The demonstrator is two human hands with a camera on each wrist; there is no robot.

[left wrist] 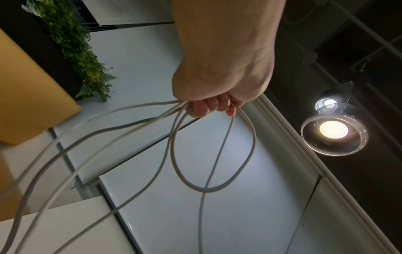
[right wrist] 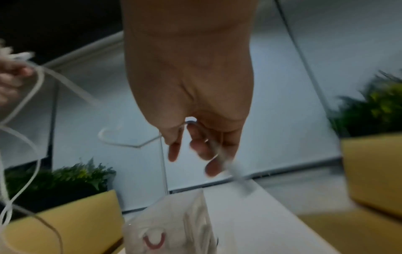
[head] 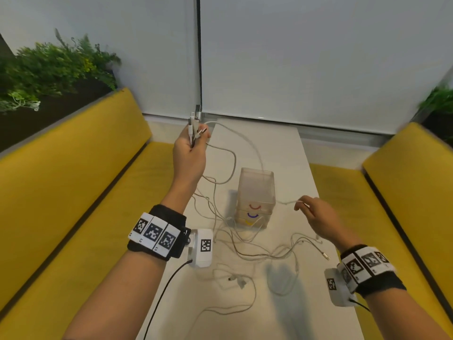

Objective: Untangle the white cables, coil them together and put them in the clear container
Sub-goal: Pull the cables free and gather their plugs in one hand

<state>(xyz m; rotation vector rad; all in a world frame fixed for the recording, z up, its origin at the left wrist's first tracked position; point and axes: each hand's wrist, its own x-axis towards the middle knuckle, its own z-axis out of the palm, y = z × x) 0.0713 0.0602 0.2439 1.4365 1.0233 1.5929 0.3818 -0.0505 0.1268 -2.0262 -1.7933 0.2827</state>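
My left hand (head: 193, 143) is raised above the table's far left and grips a bunch of white cable ends (head: 196, 126), plugs sticking up. From the fist (left wrist: 211, 106) several white cables (left wrist: 174, 154) hang in loops. They trail down to a tangle (head: 245, 244) on the white table beside the clear container (head: 256, 197), which stands mid-table with coloured arcs on its front. My right hand (head: 306, 207) hovers right of the container and pinches one thin cable (right wrist: 219, 154) near its plug, fingers loosely curled.
The narrow white table (head: 282, 148) runs between two yellow benches (head: 73, 180) (head: 404, 192). Planters with green plants (head: 54, 67) sit behind the benches. More loose cable and plugs (head: 236, 280) lie near the table's front. A lamp (left wrist: 333, 135) shows overhead in the left wrist view.
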